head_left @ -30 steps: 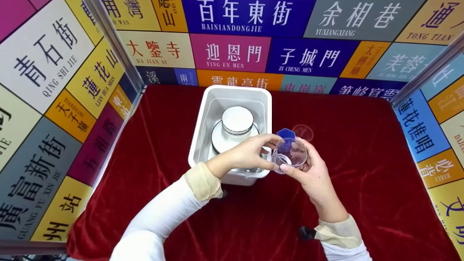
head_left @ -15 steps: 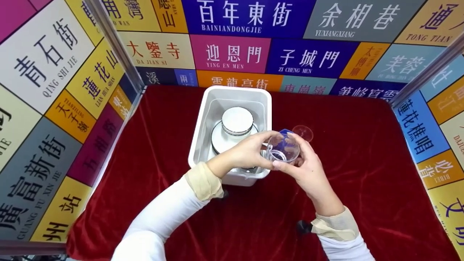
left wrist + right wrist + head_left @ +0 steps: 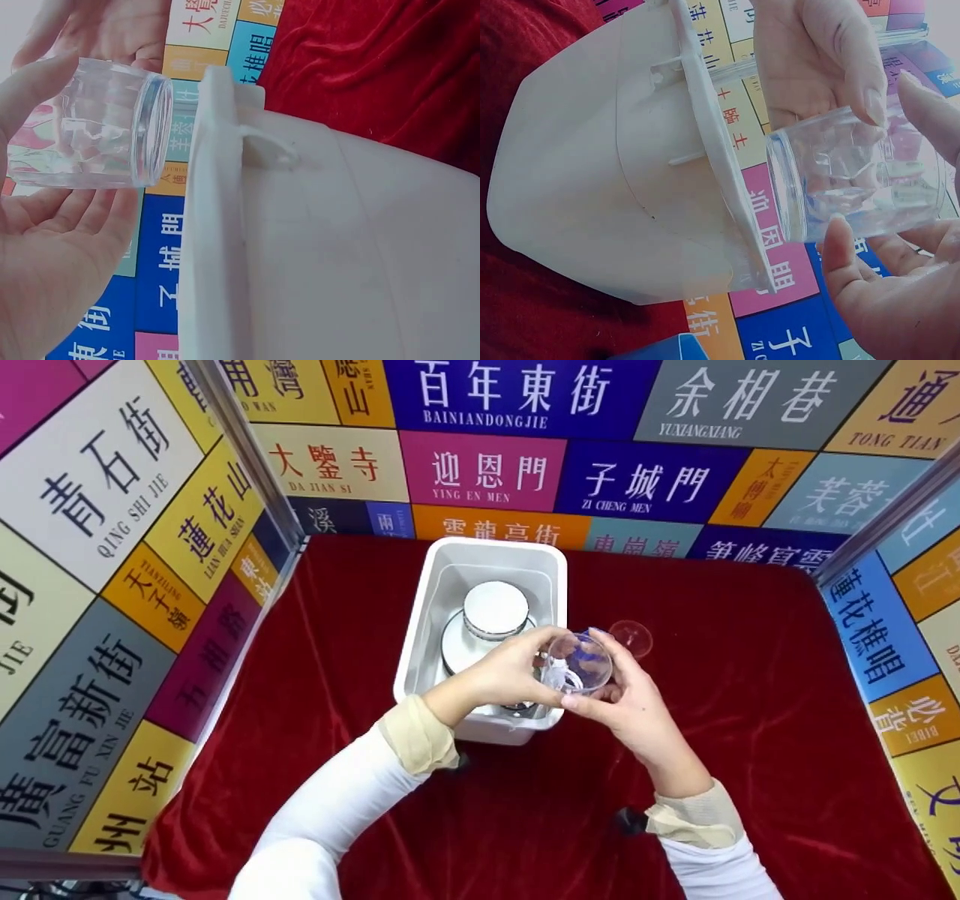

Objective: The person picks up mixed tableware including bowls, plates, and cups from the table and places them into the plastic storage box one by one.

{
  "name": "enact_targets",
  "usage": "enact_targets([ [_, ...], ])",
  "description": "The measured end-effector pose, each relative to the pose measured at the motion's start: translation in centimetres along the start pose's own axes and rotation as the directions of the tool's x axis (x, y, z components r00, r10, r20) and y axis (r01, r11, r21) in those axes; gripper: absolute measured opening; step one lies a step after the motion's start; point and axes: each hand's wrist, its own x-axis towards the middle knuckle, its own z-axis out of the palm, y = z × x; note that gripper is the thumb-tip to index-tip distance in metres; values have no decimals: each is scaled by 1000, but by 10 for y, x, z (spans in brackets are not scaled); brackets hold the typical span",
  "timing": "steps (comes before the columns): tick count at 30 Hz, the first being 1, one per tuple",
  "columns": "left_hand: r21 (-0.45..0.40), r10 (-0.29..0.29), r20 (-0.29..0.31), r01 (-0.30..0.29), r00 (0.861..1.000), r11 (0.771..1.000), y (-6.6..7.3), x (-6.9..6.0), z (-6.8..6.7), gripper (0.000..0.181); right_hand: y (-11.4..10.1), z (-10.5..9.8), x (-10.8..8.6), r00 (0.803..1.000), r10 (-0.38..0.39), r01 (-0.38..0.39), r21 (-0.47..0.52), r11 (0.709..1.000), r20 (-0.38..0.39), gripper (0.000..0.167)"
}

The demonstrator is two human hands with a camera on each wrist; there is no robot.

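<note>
A clear drinking glass [image 3: 583,664] is held between both hands, just above the right rim of a white plastic tub [image 3: 409,660]. Its thick base points down toward the tub in the left wrist view. My left hand [image 3: 510,667] grips the left side of the glass, thumb on the near side. From the right, my right hand [image 3: 637,705] grips it with fingers and thumb curled round the wall. Inside the tub stand round white dishes, a smaller one [image 3: 496,609] on top of a wider one [image 3: 454,641], both dark-edged.
On the dark red cloth [image 3: 735,697], right of the tub, lies a clear round object [image 3: 631,639]. Behind the glass is a blue item [image 3: 671,349], partly hidden. Sign-covered panels [image 3: 480,469] enclose the back and sides.
Both hands have brought the glass slightly left, toward the tub's right rim. It now covers more of the blue item. The dishes and tub stay in place; the head view has shifted a little.
</note>
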Motion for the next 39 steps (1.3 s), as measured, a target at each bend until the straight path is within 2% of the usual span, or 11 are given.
enact_targets([
  [11,-59,-27,-54,24,998,998,-7,-9,-15,82,22,-3,6,1000,-20,19,48,999,10,82],
  [17,-53,-62,-90,57,994,997,-17,-14,-25,88,31,-2,11,1000,14,-14,-15,1000,3,75],
  [25,-45,-90,-86,87,992,995,-31,-17,-29,89,39,4,20,996,92,-93,-41,995,-16,66],
  [30,-16,-82,-86,81,993,997,-38,-18,-31,87,44,8,26,989,145,-145,-53,988,-9,67],
  [39,14,-97,-62,98,993,995,-45,-19,-33,85,55,17,36,984,175,-174,-27,984,27,69],
])
